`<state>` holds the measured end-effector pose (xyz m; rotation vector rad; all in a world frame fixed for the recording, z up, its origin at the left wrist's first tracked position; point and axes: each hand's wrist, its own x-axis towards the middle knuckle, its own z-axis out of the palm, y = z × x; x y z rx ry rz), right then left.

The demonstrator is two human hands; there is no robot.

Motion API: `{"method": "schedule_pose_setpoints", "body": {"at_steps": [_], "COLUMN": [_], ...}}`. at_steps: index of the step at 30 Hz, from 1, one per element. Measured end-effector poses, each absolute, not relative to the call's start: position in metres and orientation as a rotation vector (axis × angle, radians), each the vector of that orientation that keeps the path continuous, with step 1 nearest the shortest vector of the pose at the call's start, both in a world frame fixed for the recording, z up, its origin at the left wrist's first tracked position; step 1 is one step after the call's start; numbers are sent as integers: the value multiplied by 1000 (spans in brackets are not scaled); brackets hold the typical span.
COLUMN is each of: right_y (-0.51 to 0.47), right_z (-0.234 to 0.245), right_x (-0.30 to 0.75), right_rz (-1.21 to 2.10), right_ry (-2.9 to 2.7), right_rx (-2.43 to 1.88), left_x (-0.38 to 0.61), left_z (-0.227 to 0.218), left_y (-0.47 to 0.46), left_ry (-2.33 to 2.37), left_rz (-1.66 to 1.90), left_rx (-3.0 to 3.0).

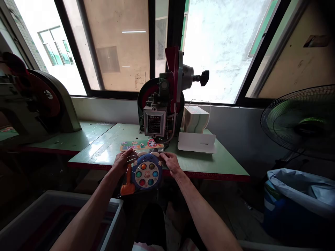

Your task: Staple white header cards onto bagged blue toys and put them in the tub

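Note:
Between my hands hangs a bagged toy set at the table's front edge. Inside the clear bag are a round blue toy [147, 172] with several coloured buttons and an orange toy hammer [128, 183]. A printed header card [141, 144] tops the bag and lies under the front of the green stapling press [155, 122]. My left hand [123, 160] is closed on the bag's upper left edge. On the other side, my right hand [170, 162] pinches the bag's upper right edge beside the toy's ear.
A stack of cards [196, 120] stands in a white holder [196, 143] right of the press. A second machine [39, 101] is at left. A plastic bin [78, 197] sits below left; a fan [300, 122] and a lined blue bin [293, 205] are at right.

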<state>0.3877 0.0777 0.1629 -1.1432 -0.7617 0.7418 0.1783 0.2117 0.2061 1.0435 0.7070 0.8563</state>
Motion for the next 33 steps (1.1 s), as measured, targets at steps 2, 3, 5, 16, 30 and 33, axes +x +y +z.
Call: {"method": "schedule_pose_setpoints", "body": {"at_steps": [2, 3, 5, 16, 30, 33], "right_y": [83, 86, 89, 90, 68, 47], "right_z": [163, 163, 165, 165, 157, 144], "right_x": [381, 379, 376, 376, 354, 345], "right_rz": [733, 730, 731, 756, 720, 669], "right_ry": [-764, -766, -768, -745, -805, -786], "right_rx": [-1136, -1133, -1130, -1131, -1159, -1211], "left_x": [172, 170, 168, 167, 154, 140], "left_z": [206, 205, 204, 205, 176, 164], "left_y": [215, 216, 220, 218, 177, 150], "left_ry": [725, 733, 749, 757, 856, 881], "left_rz": [865, 869, 874, 860, 937, 839], "left_rx": [1039, 1034, 1020, 988, 932, 930]}}
